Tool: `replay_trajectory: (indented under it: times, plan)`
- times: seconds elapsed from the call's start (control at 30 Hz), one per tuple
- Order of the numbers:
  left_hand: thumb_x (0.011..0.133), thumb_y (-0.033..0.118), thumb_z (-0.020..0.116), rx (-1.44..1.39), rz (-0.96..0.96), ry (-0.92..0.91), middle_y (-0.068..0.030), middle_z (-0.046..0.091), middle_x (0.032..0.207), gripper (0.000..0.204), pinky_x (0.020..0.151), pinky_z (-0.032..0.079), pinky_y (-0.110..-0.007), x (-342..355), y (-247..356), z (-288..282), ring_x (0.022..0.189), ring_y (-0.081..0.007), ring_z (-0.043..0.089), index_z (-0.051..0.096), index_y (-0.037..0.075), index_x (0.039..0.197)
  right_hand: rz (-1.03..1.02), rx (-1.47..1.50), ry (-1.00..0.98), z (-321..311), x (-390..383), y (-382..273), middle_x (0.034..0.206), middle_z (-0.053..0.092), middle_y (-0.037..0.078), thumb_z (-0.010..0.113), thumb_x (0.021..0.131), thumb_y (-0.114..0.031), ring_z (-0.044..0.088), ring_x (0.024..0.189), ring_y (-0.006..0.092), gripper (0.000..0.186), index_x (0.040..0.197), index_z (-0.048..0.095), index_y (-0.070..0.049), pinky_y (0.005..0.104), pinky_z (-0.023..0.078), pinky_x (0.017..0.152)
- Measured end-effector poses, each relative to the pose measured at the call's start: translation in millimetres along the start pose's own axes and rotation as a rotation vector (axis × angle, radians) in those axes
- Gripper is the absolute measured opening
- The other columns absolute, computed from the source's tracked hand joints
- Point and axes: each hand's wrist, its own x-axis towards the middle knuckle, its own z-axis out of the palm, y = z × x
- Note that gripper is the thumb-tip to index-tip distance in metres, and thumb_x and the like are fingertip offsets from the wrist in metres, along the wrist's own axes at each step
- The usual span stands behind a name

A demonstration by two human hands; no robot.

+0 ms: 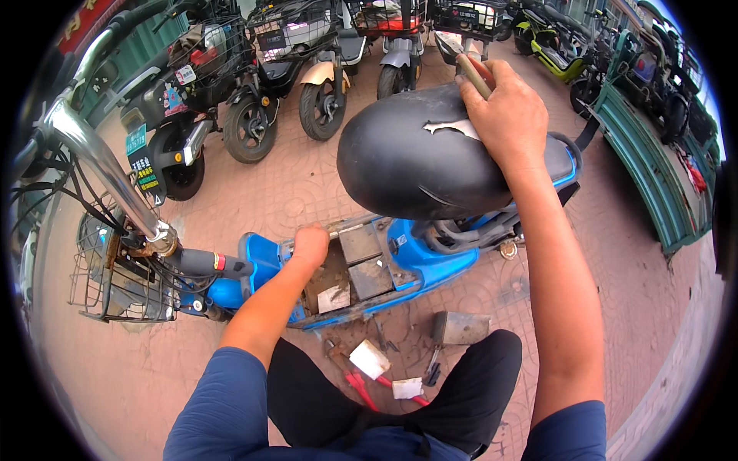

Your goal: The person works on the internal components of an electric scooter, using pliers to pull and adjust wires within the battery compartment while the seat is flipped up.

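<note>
Head view | right hand (507, 111) grips two-handled tool (476, 75) over seat (400, 165) | left hand (310, 246) curled at scooter compartment (324, 283), hold unclear

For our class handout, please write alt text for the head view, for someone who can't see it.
A bare left hand is at the open floor compartment of a blue scooter, while the right hand holds a pliers-like tool by the torn black seat. Other scooters stand on the paving.
</note>
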Motion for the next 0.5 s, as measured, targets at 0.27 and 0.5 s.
replay_trajectory:
  times: [0.27,0.5]
  plan:
    - [0.082,0.012,0.071,-0.277,-0.16,0.004,-0.0199,0.07,0.098,0.014,0.078,0.058,-0.053,-35.7,3.8,-94.3,0.09,-0.0412,0.072,0.074,0.004,0.094,0.01,-0.004,0.008,0.0,0.9,-2.9,0.096,0.077,0.018,0.073,0.093,-0.041,0.075,0.093,0.0386,0.038,0.11,0.073,-0.007,0.0494,0.057,0.083]
    - [0.087,0.016,0.069,-0.415,-0.266,0.386,-0.0196,0.069,0.104,0.016,0.076,0.055,-0.056,2.8,-19.6,-112.6,0.089,-0.0432,0.071,0.07,0.004,0.097,0.002,0.008,0.02,0.5,0.3,-3.3,0.094,0.077,0.018,0.074,0.092,-0.04,0.075,0.091,0.0386,0.037,0.109,0.073,-0.007,0.0496,0.058,0.082]
